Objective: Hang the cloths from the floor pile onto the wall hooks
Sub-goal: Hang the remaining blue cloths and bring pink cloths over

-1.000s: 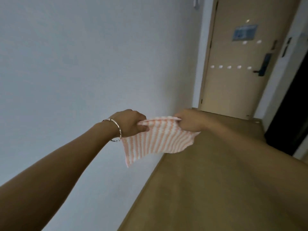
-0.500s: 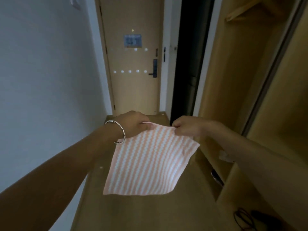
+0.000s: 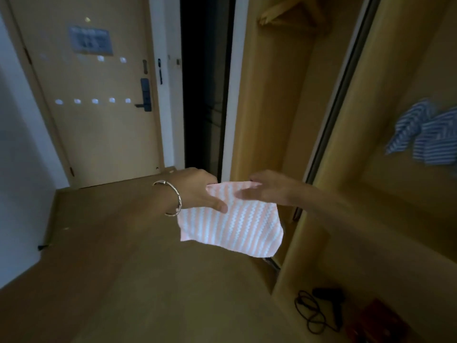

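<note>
- Currently in the carrying step: holding one pink-and-white striped cloth (image 3: pixel 232 224) spread out in mid-air above the wooden floor (image 3: pixel 123 268), clear of any hook.
- Pinching its top left corner with the left hand (image 3: pixel 200 191), thumb flat on the front, fingers behind; wearing a silver bangle (image 3: pixel 173 199) on that wrist.
- Meeting its top right corner with the right hand (image 3: pixel 269 189), fingers stretched loosely over the upper edge; too blurred to tell whether gripping or merely resting.
- Judged next: finding a free hook, raising the upper edge to it and draping the fabric securely; needing a firm pinch near one corner, being limp and light.
- Showing two blue striped cloths (image 3: pixel 425 134) already up on the tan panel at far right, hooks themselves hidden.
- Showing a row of small pale dots (image 3: pixel 94 101) across the door (image 3: pixel 103 134); possibly hooks, impossible to confirm.
- Open wardrobe recess (image 3: pixel 279 95) on the right: wooden hanger (image 3: pixel 284 16) at top; in its bottom compartment a coiled black cable (image 3: pixel 311 315), a dark device (image 3: pixel 331 293) and something red (image 3: pixel 380 320), all blurred.
</note>
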Action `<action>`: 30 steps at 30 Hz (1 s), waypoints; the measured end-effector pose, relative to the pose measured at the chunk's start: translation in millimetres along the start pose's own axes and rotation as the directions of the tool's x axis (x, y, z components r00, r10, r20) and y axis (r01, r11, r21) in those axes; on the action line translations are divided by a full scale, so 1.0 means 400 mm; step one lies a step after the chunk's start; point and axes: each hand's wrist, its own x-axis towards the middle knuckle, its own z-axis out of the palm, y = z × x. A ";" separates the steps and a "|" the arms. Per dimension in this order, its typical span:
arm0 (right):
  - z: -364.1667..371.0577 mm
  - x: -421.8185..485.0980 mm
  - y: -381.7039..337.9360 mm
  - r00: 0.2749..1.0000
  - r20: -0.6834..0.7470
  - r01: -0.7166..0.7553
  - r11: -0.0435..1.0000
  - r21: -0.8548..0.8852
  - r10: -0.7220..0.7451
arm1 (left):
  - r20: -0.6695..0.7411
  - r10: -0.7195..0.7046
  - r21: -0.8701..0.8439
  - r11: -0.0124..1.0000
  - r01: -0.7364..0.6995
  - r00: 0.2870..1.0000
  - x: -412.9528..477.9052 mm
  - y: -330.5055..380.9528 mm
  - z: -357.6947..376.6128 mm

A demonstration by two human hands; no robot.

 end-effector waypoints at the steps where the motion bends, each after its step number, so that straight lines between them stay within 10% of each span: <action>1: -0.012 0.002 0.025 1.000 -0.001 -0.026 0.999 -0.044 0.026 | 0.004 0.032 0.048 0.998 -0.032 0.999 0.033 0.013 0.009; 30: -0.729 -0.200 1.056 0.785 -0.405 -0.508 0.861 0.011 0.468 | -0.171 0.605 -0.255 0.735 -0.628 0.777 1.127 0.953 0.141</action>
